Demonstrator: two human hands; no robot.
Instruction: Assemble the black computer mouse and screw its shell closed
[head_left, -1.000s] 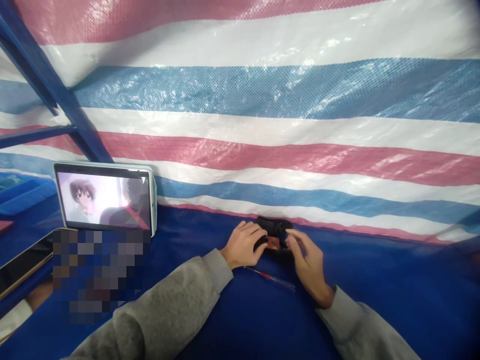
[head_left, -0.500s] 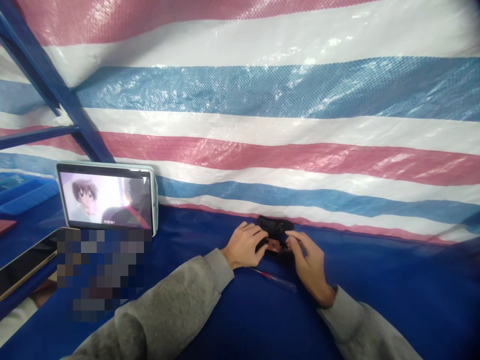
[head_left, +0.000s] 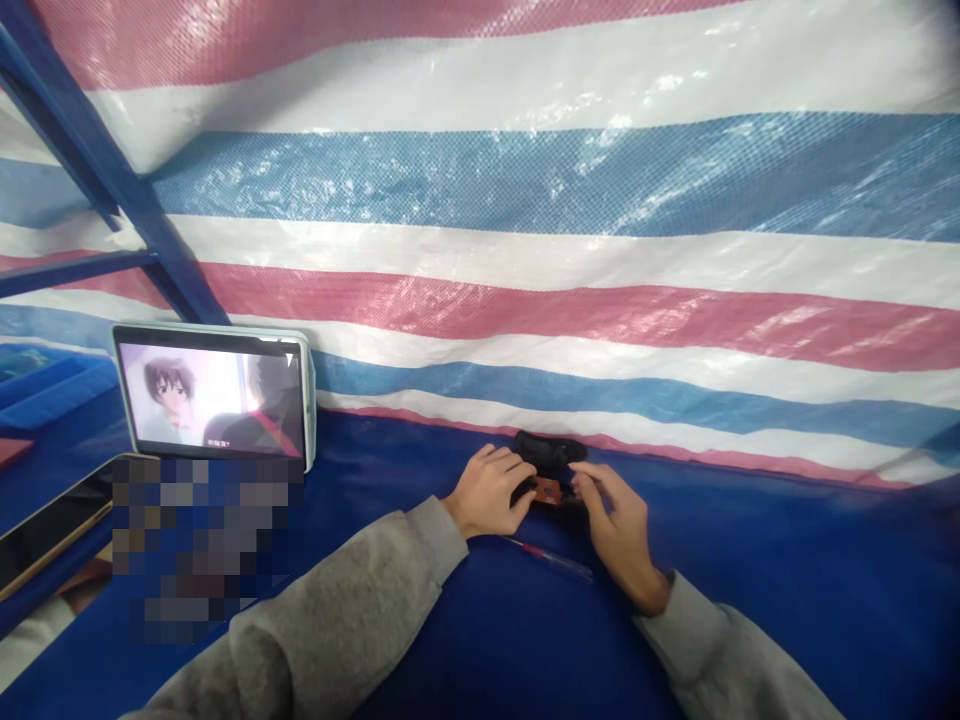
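Observation:
A small black device with a reddish-brown board (head_left: 548, 491) in it lies on the blue table surface (head_left: 480, 630). My left hand (head_left: 495, 490) is closed around its left end, fingers curled over the dark edge. At the other end, my right hand (head_left: 615, 525) has thumb and forefinger pinched together; whatever sits between the tips is too small to make out. Just behind both hands rests a separate black curved shell (head_left: 550, 450). In front of them lies a thin screwdriver (head_left: 551, 560) with a red and clear handle, its shaft pointing towards my left wrist.
A tablet (head_left: 214, 395) playing a cartoon stands at the left. Beside it are a phone (head_left: 60, 520) and a pixelated patch, with part of another person's arm (head_left: 45, 630) below. Striped sheeting (head_left: 570, 320) hangs behind the table; a blue frame (head_left: 112, 190) rises at left.

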